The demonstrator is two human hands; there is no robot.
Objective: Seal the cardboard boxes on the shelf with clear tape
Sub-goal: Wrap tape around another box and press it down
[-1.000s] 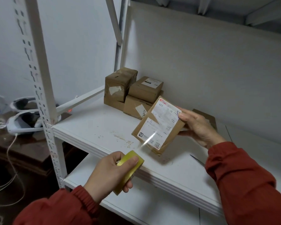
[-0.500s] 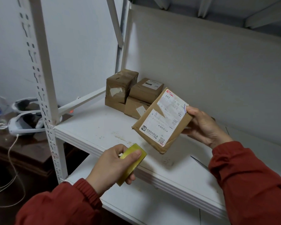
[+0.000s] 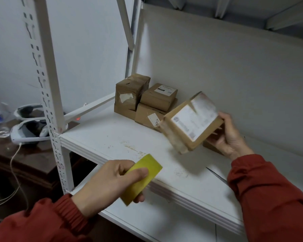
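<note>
Right hand (image 3: 229, 135) grips a flat brown cardboard box with a white label (image 3: 191, 122), tilted, lifted above the white metal shelf (image 3: 112, 135). Left hand (image 3: 108, 182) closes thumb and fingers round a yellow-green tape roll (image 3: 142, 177) near the shelf's front edge, well apart from that box. Stacked brown cardboard boxes (image 3: 143, 100) sit in the back corner.

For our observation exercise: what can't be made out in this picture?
Head view:
Label print on the held box: blurred.
A brown item behind the right hand: mostly hidden by hand and box.
A thin dark object on the shelf: its end hidden by the right sleeve.
</note>
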